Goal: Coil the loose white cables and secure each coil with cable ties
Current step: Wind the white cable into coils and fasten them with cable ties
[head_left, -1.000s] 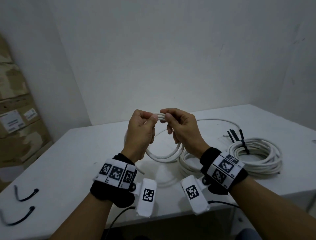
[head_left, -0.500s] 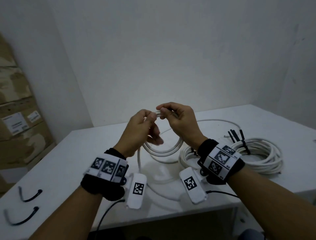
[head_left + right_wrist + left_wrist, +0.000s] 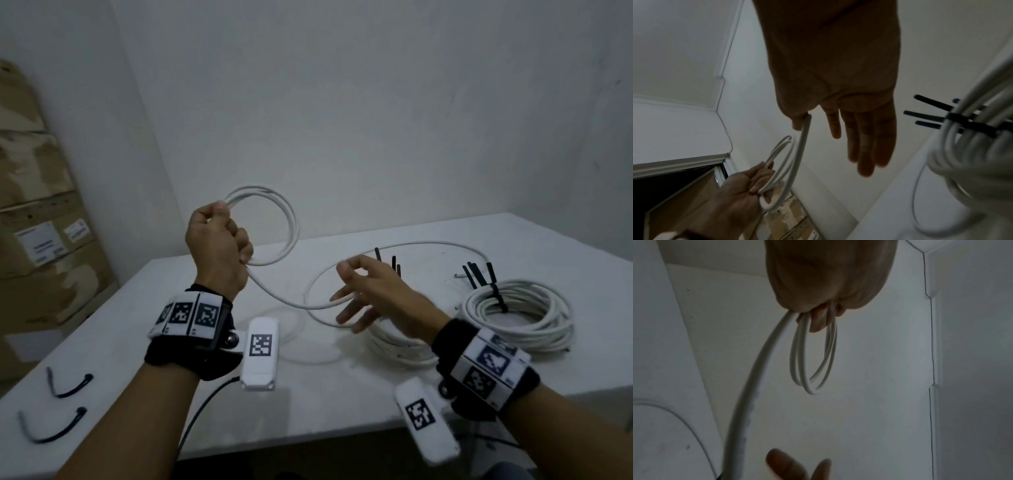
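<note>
My left hand [image 3: 219, 240] is raised above the table and grips a small coil of white cable [image 3: 274, 226] of a few loops; the left wrist view shows the loops [image 3: 812, 361] hanging from its curled fingers [image 3: 818, 321]. From this coil the loose cable [image 3: 284, 298] sags down and right to my right hand [image 3: 366, 294]. That hand is spread with straight fingers [image 3: 865, 146], and the cable [image 3: 804, 129] lies against its thumb. The rest of the loose cable arcs back over the table [image 3: 428, 245].
A large white coil [image 3: 517, 315] bound with a black cable tie [image 3: 496, 294] lies at the right. Another coil [image 3: 394, 342] sits under my right hand. Two black ties [image 3: 68, 387] lie at the table's front left. Cardboard boxes [image 3: 41, 240] stand at the left wall.
The hands have parted. My left hand rose up and left with the small coil. My right hand let go of the coil and moved right and down along the loose cable.
</note>
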Tool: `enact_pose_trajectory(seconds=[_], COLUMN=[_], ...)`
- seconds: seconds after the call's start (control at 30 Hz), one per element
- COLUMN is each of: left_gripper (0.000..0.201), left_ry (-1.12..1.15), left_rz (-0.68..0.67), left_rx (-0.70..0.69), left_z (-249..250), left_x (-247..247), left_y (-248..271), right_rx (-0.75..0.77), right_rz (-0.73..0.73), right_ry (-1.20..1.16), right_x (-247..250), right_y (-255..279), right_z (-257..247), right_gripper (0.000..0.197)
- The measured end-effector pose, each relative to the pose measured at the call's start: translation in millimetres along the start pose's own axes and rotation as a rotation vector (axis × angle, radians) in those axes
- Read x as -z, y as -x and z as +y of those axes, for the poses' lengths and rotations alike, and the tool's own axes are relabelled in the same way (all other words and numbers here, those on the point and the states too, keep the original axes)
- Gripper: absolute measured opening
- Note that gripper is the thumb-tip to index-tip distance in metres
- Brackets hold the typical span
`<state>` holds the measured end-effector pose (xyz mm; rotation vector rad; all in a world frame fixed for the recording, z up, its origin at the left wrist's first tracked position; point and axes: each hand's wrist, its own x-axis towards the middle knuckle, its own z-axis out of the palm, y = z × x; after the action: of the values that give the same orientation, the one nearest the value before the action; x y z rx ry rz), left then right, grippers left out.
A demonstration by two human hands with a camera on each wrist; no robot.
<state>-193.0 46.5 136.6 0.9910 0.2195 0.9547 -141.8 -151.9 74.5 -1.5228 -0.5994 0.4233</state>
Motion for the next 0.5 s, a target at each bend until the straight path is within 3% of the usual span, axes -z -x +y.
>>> enact_pose_trajectory(seconds=[0.1,0.27,0.4,0.5], left_gripper=[0.022,0.020,0.023,0.026], left_ry=[0.039,0.083,0.132,0.155], left_rz=[0.042,0.070,0.103,0.111], left_rx=[0.018,0.063,0.085,0.108], left_z=[-7,-19,-20,-23], left_x=[1,3,4,2], left_y=[0,6,5,5], right_rx=[0.121,0.263,0.266,0.278], right_rz=[0.138,0.284,0.337,0.290], right_ry=[-0.381,-0.647,-0.637,-0.535], right_x=[-22,-50,-60,-68], right_y=[4,3,4,7], right_z=[8,1,5,16], right_gripper=[0.022,0.030,0.013,0.026])
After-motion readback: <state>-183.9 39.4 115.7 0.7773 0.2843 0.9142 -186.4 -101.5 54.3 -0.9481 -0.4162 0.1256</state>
